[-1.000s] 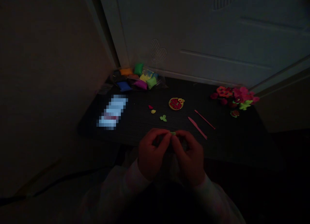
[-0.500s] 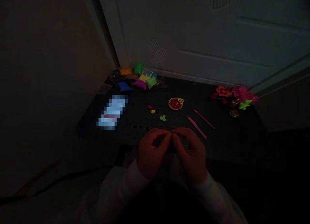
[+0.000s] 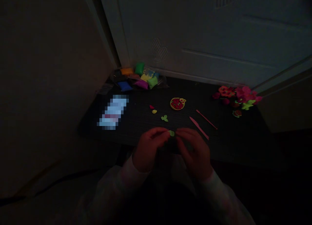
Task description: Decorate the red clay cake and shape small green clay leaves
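Observation:
The scene is very dark. My left hand (image 3: 148, 147) and my right hand (image 3: 193, 150) meet over the near edge of a dark table (image 3: 234, 143). Between their fingertips sits a small green clay piece (image 3: 172, 133), and both hands pinch it with curled fingers. Just beyond the hands lie a green leaf-shaped clay piece (image 3: 164, 118), a small yellow bit (image 3: 154, 111) and a small red bit (image 3: 151, 107). A round red-and-yellow clay disc (image 3: 177, 103) lies further back.
Two pink modelling tools (image 3: 199, 128) lie right of the hands. Several coloured clay bags (image 3: 138, 79) sit at the back left by a white door (image 3: 207, 33). Red and pink clay flowers (image 3: 237, 96) crowd the back right. A blurred pale packet (image 3: 113, 112) lies left.
The hands have shifted slightly apart and the green clay piece now shows plainly between the fingertips. The view has tilted a little. Nothing on the table has moved.

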A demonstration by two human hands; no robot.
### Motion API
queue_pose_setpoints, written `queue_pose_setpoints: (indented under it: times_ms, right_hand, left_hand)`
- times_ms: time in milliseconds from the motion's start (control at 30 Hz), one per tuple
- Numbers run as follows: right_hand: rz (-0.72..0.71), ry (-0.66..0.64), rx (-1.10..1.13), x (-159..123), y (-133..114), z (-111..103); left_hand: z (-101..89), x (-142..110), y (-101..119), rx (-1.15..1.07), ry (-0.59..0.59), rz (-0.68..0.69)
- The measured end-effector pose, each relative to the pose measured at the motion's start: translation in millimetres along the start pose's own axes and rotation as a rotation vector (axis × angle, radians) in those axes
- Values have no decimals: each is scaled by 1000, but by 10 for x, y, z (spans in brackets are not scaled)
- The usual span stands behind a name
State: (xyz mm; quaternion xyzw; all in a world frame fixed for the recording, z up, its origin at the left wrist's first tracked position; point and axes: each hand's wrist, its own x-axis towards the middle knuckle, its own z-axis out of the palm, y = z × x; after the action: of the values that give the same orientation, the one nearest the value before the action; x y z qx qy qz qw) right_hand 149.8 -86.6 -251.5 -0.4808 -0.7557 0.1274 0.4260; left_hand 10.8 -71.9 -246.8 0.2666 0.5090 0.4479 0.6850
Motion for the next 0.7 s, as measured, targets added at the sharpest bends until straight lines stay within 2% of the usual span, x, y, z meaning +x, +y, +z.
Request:
queue_pose_setpoints:
  times_ms: [133, 300, 367, 500, 567, 700]
  right_hand:
    - [-142, -83, -83, 19, 98, -49]
    - [-159, -154, -105, 43, 152, -94]
    - [-141, -157, -104, 43, 168, -100]
    - [-101, -167, -120, 42, 230, -82]
    - [-94, -187, -123, 56, 277, -63]
    - [-101, -230, -118, 121, 404, -20]
  left_hand:
    - [-8, 22, -27, -32, -50, -89]
    - [-28, 50, -17, 82, -80, -67]
    - [-63, 92, 19, 224, -56, 24]
    - [-171, 270, 101, 707, 69, 386]
    - [-214, 389, 121, 930, 66, 516]
    - [-238, 603, 98, 1145, 14, 587]
